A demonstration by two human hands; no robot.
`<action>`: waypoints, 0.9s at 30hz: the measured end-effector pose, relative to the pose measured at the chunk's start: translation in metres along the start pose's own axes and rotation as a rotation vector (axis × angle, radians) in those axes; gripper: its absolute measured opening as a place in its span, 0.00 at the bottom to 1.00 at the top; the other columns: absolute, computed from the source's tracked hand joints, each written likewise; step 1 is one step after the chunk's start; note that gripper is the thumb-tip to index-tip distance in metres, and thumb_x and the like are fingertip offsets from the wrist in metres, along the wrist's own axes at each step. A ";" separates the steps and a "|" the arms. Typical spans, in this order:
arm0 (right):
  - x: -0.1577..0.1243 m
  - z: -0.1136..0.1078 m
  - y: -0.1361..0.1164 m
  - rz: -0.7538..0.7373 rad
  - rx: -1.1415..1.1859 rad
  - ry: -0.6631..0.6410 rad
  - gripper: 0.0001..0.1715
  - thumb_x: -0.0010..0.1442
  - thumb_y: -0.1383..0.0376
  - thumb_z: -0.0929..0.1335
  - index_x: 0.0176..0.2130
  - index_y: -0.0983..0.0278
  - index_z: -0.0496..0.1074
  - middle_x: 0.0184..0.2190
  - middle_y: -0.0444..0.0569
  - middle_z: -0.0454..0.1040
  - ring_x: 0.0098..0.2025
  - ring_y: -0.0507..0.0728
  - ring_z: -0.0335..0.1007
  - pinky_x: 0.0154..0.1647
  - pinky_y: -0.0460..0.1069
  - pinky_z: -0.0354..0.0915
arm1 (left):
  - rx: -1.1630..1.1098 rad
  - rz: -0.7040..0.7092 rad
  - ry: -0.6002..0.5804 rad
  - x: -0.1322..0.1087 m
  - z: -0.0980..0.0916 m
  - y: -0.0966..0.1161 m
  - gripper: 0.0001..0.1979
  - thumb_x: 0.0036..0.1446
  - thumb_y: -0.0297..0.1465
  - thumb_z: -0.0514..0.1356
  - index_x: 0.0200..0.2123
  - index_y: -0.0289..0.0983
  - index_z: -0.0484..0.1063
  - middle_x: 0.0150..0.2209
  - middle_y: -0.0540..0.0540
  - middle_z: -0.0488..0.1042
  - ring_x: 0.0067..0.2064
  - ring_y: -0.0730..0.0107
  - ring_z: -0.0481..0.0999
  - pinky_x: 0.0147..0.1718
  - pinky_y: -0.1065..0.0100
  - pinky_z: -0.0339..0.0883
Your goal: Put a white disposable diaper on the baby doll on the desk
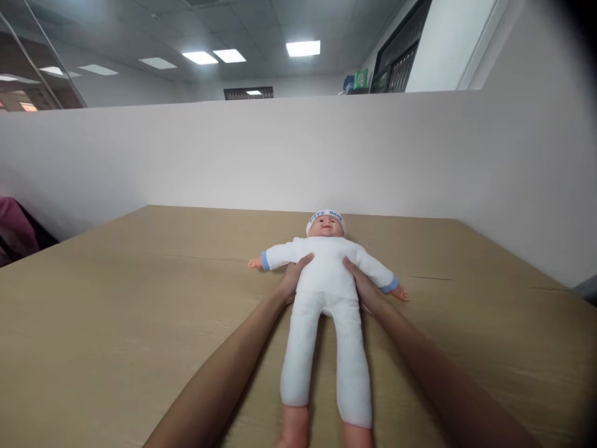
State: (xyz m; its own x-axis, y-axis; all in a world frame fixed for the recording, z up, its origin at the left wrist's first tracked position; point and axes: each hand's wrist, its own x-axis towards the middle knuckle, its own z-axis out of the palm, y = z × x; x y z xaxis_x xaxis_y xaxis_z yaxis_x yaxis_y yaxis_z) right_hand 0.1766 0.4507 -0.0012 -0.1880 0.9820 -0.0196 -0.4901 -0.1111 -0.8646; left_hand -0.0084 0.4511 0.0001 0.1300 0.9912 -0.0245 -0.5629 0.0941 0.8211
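While both hands grip it by the sides, the doll (329,267) lies face up, over the middle of the table (140,323), slightly right of center in view. Long axis runs straight away from the wearer: head at the far end, toward the wall (298,149), feet toward the wearer and cut off by the bottom edge. Hardly any sideways lean. Face points up and a bit back toward the camera. Arms splayed out, one to each side, the one on the right angled lower; legs straight, slightly apart, a strip of table showing between.

Left hand (293,278) grasps the torso on the left side, thumb on the chest, fingers mostly hidden. Right hand (365,291) does the same on the right, thumb on the chest, fingers tucked out of sight. Cannot tell whether the back touches the table or sits just above it.

Doll wears white clothes, blue cuffs (390,285), and a white cap (327,214) with blue lettering. Dark pink item (16,227) at the left edge, well apart, unclear what. Lit ceiling panels (303,48) beyond the wall.
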 end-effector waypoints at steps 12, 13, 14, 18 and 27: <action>0.008 -0.002 0.010 -0.004 -0.046 0.085 0.31 0.56 0.54 0.79 0.56 0.62 0.77 0.53 0.52 0.83 0.56 0.68 0.79 0.56 0.58 0.79 | -0.048 -0.079 -0.024 0.024 -0.010 0.004 0.31 0.62 0.44 0.67 0.62 0.32 0.71 0.60 0.29 0.77 0.64 0.41 0.74 0.66 0.46 0.66; 0.007 -0.001 0.010 -0.007 -0.053 0.092 0.31 0.57 0.54 0.79 0.56 0.61 0.77 0.53 0.51 0.83 0.56 0.68 0.79 0.56 0.58 0.79 | -0.059 -0.087 -0.027 0.025 -0.010 0.004 0.31 0.63 0.44 0.66 0.63 0.32 0.71 0.59 0.29 0.77 0.64 0.41 0.74 0.67 0.46 0.65; 0.007 0.000 0.010 -0.010 -0.063 0.101 0.31 0.57 0.53 0.78 0.56 0.61 0.77 0.54 0.51 0.83 0.56 0.67 0.79 0.57 0.58 0.79 | -0.069 -0.097 -0.033 0.025 -0.010 0.004 0.31 0.63 0.44 0.66 0.63 0.32 0.71 0.59 0.30 0.78 0.64 0.41 0.74 0.67 0.46 0.65; 0.008 0.000 0.011 -0.035 -0.106 0.123 0.28 0.59 0.52 0.77 0.55 0.58 0.78 0.54 0.47 0.82 0.55 0.65 0.80 0.57 0.56 0.78 | -0.101 -0.128 -0.057 0.025 -0.010 0.004 0.29 0.64 0.43 0.65 0.62 0.31 0.72 0.57 0.30 0.79 0.62 0.41 0.76 0.67 0.46 0.65; 0.014 -0.005 0.014 -0.128 -0.166 0.136 0.25 0.59 0.50 0.77 0.52 0.57 0.80 0.53 0.45 0.83 0.54 0.63 0.80 0.57 0.55 0.77 | -0.087 -0.122 -0.067 0.023 -0.008 0.005 0.26 0.65 0.40 0.64 0.61 0.29 0.73 0.52 0.31 0.82 0.63 0.40 0.75 0.67 0.46 0.64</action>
State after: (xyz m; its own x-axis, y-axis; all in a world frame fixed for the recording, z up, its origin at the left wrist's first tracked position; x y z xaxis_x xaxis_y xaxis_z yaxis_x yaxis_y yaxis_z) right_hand 0.1717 0.4636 -0.0160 -0.0112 0.9992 0.0376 -0.3542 0.0312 -0.9347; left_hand -0.0149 0.4755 -0.0012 0.2544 0.9637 -0.0806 -0.6078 0.2242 0.7618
